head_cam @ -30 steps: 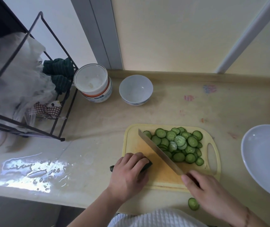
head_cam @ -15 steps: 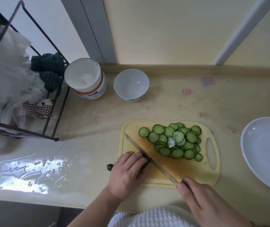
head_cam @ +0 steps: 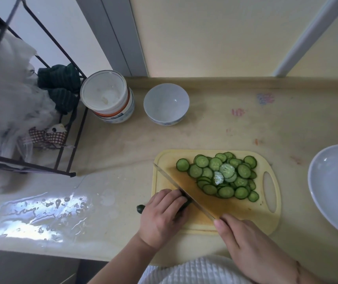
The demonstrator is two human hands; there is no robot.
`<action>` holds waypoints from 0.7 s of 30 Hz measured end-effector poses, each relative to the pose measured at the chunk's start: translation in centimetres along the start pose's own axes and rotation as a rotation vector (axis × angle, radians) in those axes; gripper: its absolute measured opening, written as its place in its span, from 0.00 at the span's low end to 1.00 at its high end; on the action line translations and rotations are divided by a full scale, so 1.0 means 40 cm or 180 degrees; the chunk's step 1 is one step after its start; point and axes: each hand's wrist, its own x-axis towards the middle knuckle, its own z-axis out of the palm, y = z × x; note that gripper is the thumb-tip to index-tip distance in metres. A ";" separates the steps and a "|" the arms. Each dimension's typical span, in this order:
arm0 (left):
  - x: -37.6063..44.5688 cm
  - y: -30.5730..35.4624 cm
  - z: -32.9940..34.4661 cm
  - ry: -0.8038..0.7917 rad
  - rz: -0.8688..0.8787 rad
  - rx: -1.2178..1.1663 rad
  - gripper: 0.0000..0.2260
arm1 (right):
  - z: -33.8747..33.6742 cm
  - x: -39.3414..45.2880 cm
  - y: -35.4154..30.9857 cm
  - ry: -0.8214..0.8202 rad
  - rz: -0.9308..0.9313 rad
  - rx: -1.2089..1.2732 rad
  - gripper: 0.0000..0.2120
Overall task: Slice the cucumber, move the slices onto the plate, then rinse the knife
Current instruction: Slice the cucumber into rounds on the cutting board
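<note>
A yellow cutting board (head_cam: 266, 220) lies on the counter with a heap of several cucumber slices (head_cam: 221, 177) on its far right half. My left hand (head_cam: 162, 216) grips the short dark cucumber stub (head_cam: 140, 208), whose end sticks out left of the board. My right hand (head_cam: 252, 247) holds the knife (head_cam: 182, 191) by its hidden handle. The blade runs diagonally across the board, right against my left fingertips. An empty white plate (head_cam: 336, 189) sits at the right edge.
A white bowl (head_cam: 166, 103) and a white lidded tub (head_cam: 106, 95) stand at the back of the counter. A black wire rack (head_cam: 65, 160) with cloths and bags fills the left. Wet patches (head_cam: 41, 214) glisten on the counter front left.
The knife blade has moved left from the slice heap to my left fingertips at the cucumber stub. The loose slice near my right hand is no longer in view.
</note>
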 end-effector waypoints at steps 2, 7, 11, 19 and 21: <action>0.003 0.001 0.000 0.0009 -0.0022 0.0001 0.05 | 0.015 0.020 0.000 -0.0022 -0.0097 -0.0015 0.25; 0.008 0.002 -0.004 0.0078 0.0027 -0.0040 0.10 | 0.028 0.048 0.014 0.0064 -0.0051 0.0292 0.24; 0.008 0.001 -0.010 0.0128 0.0039 -0.0080 0.11 | 0.008 0.051 0.042 0.0344 0.0106 0.0476 0.28; 0.007 -0.003 -0.008 0.0138 0.0105 -0.0052 0.12 | 0.005 0.008 0.015 0.0302 -0.0186 0.0328 0.26; 0.007 -0.004 -0.007 0.0122 0.0101 -0.0069 0.11 | 0.007 -0.005 0.011 0.0347 -0.0158 0.0214 0.26</action>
